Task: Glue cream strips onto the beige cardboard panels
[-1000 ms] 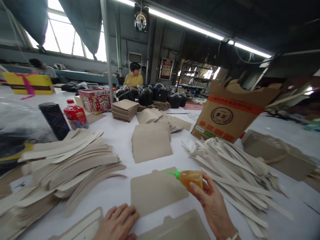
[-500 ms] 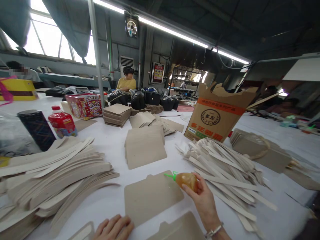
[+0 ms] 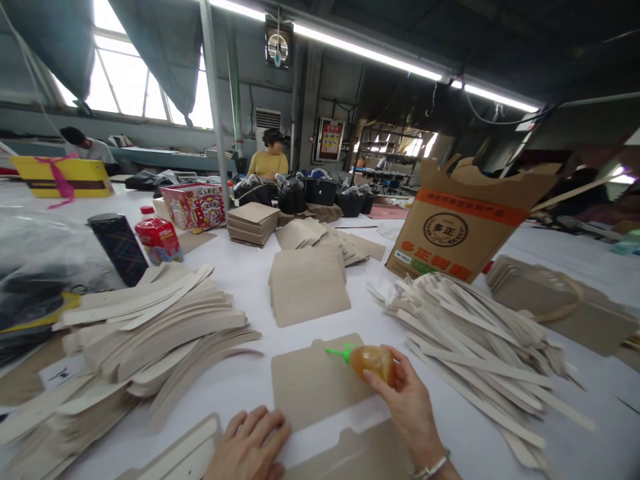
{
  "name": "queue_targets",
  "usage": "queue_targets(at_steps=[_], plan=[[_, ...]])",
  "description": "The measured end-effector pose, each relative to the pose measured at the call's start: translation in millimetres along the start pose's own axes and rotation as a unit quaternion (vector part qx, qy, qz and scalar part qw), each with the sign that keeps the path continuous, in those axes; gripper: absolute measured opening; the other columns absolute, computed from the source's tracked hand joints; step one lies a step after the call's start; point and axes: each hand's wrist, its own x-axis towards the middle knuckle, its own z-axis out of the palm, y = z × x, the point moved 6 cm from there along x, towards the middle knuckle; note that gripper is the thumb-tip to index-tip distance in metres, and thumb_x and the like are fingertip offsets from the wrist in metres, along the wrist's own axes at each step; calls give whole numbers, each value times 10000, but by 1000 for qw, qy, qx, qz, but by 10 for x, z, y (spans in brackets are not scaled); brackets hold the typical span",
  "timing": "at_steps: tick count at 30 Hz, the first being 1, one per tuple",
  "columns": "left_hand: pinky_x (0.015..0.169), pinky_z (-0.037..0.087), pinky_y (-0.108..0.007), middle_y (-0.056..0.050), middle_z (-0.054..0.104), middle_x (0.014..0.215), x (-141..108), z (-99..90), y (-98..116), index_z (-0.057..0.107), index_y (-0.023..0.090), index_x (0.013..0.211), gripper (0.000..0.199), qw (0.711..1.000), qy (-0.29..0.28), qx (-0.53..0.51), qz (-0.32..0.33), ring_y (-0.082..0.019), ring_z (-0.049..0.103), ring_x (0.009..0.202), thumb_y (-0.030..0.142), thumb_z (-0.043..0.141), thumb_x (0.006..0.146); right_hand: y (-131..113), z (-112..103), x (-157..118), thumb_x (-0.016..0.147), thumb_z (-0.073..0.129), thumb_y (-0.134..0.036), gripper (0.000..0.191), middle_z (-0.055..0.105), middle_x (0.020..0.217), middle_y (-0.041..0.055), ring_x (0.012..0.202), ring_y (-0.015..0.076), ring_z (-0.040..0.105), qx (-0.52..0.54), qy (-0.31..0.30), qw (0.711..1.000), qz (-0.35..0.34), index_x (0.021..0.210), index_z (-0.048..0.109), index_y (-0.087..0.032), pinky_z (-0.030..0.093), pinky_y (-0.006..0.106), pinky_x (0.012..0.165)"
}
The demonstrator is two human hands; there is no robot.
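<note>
My right hand (image 3: 407,403) is wrapped round a squeeze bottle (image 3: 373,365) of amber glue with a green nozzle. The bottle is tilted on its side, its tip over the top part of a flat grey-brown cardboard panel (image 3: 305,390) with a small tab. My left hand (image 3: 250,440) lies with fingers stretched out by the panel's lower left corner; whether it touches the panel I cannot tell. Nearest me, partly cut off, is a second tabbed panel (image 3: 353,453). Left of my left hand lies another cardboard piece (image 3: 187,453) with a pale border.
Cardboard strips (image 3: 180,327) are heaped at left, more strips (image 3: 465,333) at right. Stacked panels (image 3: 310,287) stand ahead. Behind are a tall carton (image 3: 445,233), a red bottle (image 3: 157,237), a dark cylinder (image 3: 120,250) and a patterned box (image 3: 195,207). A co-worker (image 3: 269,160) sits beyond black bags.
The view has swung left, so the table's things sit further right in it. Relative to the panel, the glue bottle has moved left. My left hand stays by the panel's corner.
</note>
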Motion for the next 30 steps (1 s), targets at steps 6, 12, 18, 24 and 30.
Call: queue_targets(at_steps=[6, 12, 18, 24, 30], plan=[[1019, 331, -517, 18, 519, 1296, -42, -72, 55, 532, 328, 1197, 496, 1000, 2, -6, -10, -280, 426, 1228, 127, 456, 750, -1, 239, -78, 618, 769, -432, 719, 629, 1077, 92, 980, 266, 602, 15, -26, 1000, 7, 1194, 422, -180, 472, 406, 893], [1009, 332, -513, 8, 514, 1298, -64, -91, 80, 519, 308, 1201, 522, 1000, 0, -6, -7, -282, 418, 1228, 92, 455, 730, -22, 473, -153, 620, 773, -413, 677, 635, 1059, 64, 972, 253, 607, 23, -44, 999, -2, 1169, 450, -184, 483, 377, 885], [1002, 317, -495, -18, 527, 1262, -69, -50, 48, 523, 279, 1174, 468, 1000, 15, -13, -4, -280, 426, 1194, 119, 508, 735, -30, 825, -309, 544, 836, -358, 686, 679, 963, 53, 890, 237, 636, 124, -92, 985, 83, 1107, 486, -182, 513, 334, 799], [930, 365, -454, -4, 555, 1202, -62, 81, 12, 515, 282, 1137, 324, 998, 61, 0, 24, -262, 477, 1102, 294, 559, 816, -205, 1121, -517, 742, 658, -515, 491, 685, 861, 136, 716, 203, 644, 365, -200, 857, 305, 1012, 583, -111, 515, 302, 651], [912, 369, -383, -3, 575, 1124, -85, -362, -8, 554, 247, 1047, 259, 991, 127, -35, 16, -207, 493, 1037, 167, 521, 803, -357, 494, -125, 783, 588, -522, 355, 660, 774, 75, 549, 142, 528, 409, -149, 858, 272, 958, 638, -217, 432, 255, 491]])
